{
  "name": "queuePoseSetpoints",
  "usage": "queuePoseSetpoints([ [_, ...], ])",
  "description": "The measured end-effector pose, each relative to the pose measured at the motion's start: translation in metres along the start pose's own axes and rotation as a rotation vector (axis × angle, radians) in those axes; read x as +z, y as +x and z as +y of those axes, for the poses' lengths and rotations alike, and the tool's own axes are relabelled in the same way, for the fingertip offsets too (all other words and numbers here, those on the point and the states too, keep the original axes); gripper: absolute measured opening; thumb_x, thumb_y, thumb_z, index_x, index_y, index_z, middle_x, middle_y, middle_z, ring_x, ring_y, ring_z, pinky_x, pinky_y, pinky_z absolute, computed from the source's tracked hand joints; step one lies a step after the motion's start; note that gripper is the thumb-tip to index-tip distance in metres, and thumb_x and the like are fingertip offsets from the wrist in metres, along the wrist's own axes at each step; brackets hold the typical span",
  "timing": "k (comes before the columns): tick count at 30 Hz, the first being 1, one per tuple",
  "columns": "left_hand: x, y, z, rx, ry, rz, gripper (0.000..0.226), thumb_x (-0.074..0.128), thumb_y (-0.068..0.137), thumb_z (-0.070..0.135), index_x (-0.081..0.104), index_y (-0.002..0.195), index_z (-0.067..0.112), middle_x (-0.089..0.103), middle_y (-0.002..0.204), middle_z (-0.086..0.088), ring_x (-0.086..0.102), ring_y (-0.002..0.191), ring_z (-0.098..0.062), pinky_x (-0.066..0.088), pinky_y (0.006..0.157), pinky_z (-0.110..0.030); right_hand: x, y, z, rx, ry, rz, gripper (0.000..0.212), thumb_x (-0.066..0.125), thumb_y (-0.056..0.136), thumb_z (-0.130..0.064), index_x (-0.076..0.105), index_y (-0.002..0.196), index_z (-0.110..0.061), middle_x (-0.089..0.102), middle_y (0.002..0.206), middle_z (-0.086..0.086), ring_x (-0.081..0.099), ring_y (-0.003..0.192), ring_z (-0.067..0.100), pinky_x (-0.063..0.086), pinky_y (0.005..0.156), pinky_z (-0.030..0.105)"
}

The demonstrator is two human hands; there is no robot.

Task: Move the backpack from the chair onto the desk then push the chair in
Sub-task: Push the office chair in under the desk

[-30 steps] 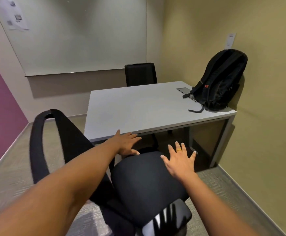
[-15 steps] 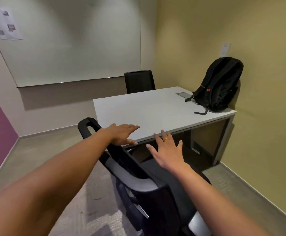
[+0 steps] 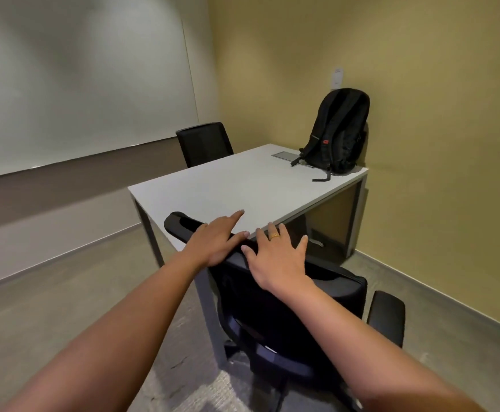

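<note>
The black fabric backpack [image 3: 339, 132] is standing upright on the far right corner of the white rectangular desk [image 3: 228, 185], leaning against the olive-yellow wall [image 3: 421, 84]. That placement suggests the first half of the task is done, with the wall propping the bag so it is not slumping over. One loose strap is trailing toward the desk's near edge.

Both hands are resting on the top rail of the black mesh office chair [image 3: 287, 307], whose backrest is facing the person and sitting just in front of the desk's near edge. The left hand [image 3: 216, 242] is lying flat and open, fingers stretched forward over the rail toward the desk. The right hand [image 3: 278, 257] is also open, fingers spread across the rail, not curled around it. Flat palms on the rail probably suit a forward push rather than a lift.

The chair is standing nearer the desk's left front leg [image 3: 210, 307] than its middle, and the backrest looks angled, so the leg could catch the seat or base. The chair's right armrest [image 3: 387, 316] is sticking out to the desk's right side; whether it clears the underside of the top I cannot tell.

A second black chair [image 3: 204, 142] is tucked in at the desk's far side, well apart. A small grey panel [image 3: 284, 155] is lying in the desk beside the backpack.
</note>
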State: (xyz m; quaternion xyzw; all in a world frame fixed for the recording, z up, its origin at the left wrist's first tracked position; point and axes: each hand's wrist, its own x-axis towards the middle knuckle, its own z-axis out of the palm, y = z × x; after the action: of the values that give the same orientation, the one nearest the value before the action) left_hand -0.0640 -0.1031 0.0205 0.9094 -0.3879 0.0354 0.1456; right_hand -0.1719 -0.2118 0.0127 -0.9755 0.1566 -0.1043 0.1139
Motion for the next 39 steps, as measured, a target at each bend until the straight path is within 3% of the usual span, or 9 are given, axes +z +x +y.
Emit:
queuePoseSetpoints([
  [3,0.004,0.001,0.0,-0.01,-0.02,0.034,0.058,0.03,0.093,0.051,0.018,0.144,0.026,0.049,0.136,-0.01,0.045,0.123,-0.026,0.033,0.104,-0.047,0.004,-0.003,0.001,0.024,-0.009,0.087,0.062,0.021,0.093,-0.055,0.022,0.143,-0.017,0.018,0.154,0.007,0.003,0.141,0.025,0.001,0.107,0.063],
  [9,0.009,0.004,0.0,-0.019,-0.075,0.086,0.063,0.026,0.09,0.057,0.014,0.145,0.027,0.044,0.142,-0.005,0.038,0.13,-0.023,0.03,0.106,-0.048,0.003,0.001,0.011,-0.006,0.088,0.06,0.069,0.026,0.09,-0.061,0.02,0.143,-0.018,0.015,0.155,0.004,0.0,0.141,0.018,0.002,0.107,0.062],
  [14,0.016,0.005,0.007,-0.029,-0.069,0.171,0.072,0.017,0.083,0.066,0.015,0.144,0.028,0.041,0.145,-0.003,0.021,0.14,-0.019,0.02,0.112,-0.05,0.0,0.001,0.022,-0.032,0.08,0.095,0.068,0.027,0.09,-0.061,0.019,0.144,-0.02,0.016,0.155,0.003,0.001,0.141,0.017,0.003,0.108,0.062],
  [22,0.023,0.001,0.039,-0.06,-0.078,0.243,0.082,0.007,0.075,0.072,0.02,0.143,0.028,0.038,0.147,-0.002,0.014,0.142,-0.017,0.013,0.112,-0.05,-0.008,-0.001,0.053,-0.034,0.095,0.103,0.069,0.03,0.088,-0.062,0.02,0.143,-0.021,0.017,0.154,0.001,0.001,0.141,0.015,0.003,0.108,0.061],
  [31,0.03,0.008,0.081,-0.131,-0.028,0.23,0.083,0.005,0.074,0.072,0.019,0.143,0.029,0.037,0.148,-0.003,0.013,0.142,-0.019,0.013,0.112,-0.051,-0.018,0.004,0.099,-0.036,0.099,0.104,0.072,0.031,0.085,-0.066,0.023,0.143,-0.022,0.017,0.154,0.0,0.001,0.141,0.015,0.001,0.107,0.063],
  [39,0.048,0.031,0.135,-0.183,-0.039,0.236,0.087,0.002,0.073,0.074,0.021,0.142,0.027,0.043,0.143,-0.004,0.016,0.141,-0.023,0.021,0.109,-0.051,-0.033,0.016,0.162,-0.015,0.018,0.114,0.069,0.03,0.086,-0.065,0.025,0.142,-0.025,0.017,0.154,0.0,0.001,0.142,0.016,0.0,0.107,0.063],
])
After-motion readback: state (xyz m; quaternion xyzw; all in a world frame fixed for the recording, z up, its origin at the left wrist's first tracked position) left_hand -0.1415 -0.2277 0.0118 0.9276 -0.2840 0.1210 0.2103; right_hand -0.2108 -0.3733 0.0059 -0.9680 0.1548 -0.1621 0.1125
